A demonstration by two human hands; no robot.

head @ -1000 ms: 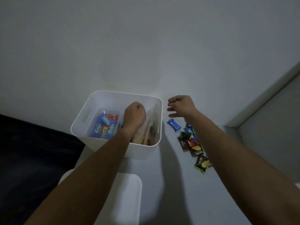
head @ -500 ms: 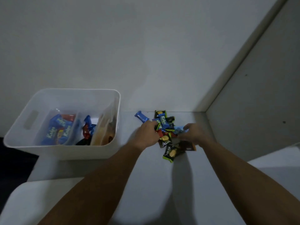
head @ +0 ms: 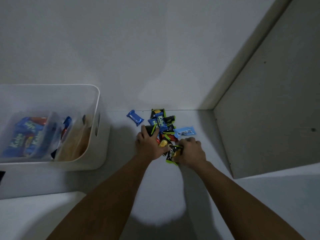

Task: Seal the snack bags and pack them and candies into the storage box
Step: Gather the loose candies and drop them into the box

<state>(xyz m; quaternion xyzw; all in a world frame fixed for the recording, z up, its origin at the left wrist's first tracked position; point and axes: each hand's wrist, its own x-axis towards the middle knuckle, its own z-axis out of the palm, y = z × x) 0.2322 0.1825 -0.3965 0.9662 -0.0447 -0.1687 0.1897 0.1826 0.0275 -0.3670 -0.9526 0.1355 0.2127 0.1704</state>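
Since half a second ago both hands have closed in on the heap of small wrapped candies [head: 161, 125] at mid-frame, and the view has swung slightly so the white plastic storage box [head: 97, 135] sits further toward the left edge. The left hand [head: 149, 144] lies curled over the near-left side of the heap, fingers over a black-and-green packet. The right hand [head: 191, 152] pinches a black packet with green edges and yellow print [head: 174, 154] just below the heap. A dark blue wrapped bar [head: 135, 117] lies apart to the upper left of the pile, and a light blue packet [head: 185, 132] to its right. Inside the box stand clear snack bags [head: 26, 135] with blue wrappers showing through.
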